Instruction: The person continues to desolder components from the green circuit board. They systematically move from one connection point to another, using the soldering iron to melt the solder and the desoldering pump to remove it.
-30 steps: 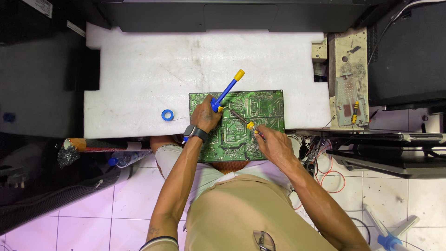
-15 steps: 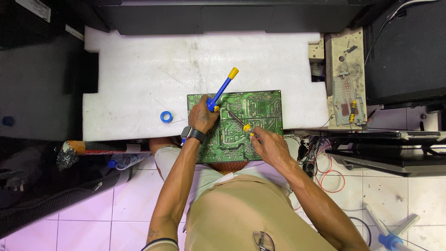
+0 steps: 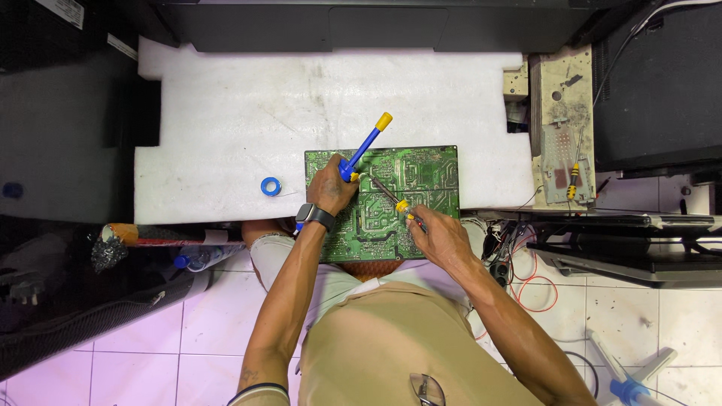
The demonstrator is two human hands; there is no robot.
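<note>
A green circuit board [image 3: 421, 169] lies solder side up at the near edge of a white foam sheet [image 3: 248, 113]. My left hand [image 3: 331, 188] grips a blue desoldering pump [image 3: 365, 146] with a yellow plunger, its tip down on the board. My right hand [image 3: 436, 233] holds a soldering iron [image 3: 395, 199] with a yellow collar, its metal tip pointing up-left to the same spot beside the pump's nozzle. A dark watch sits on my left wrist.
A small blue roll [image 3: 271, 186] rests on the foam left of the board. A dusty beige board [image 3: 560, 128] stands at right beside black equipment. Red wires [image 3: 526, 278] hang over the tiled floor. A blue tool [image 3: 628, 387] lies at bottom right.
The view has shifted a little; the board and both hands sit slightly lower left in the frame. Pump and iron stay together on the same spot.
</note>
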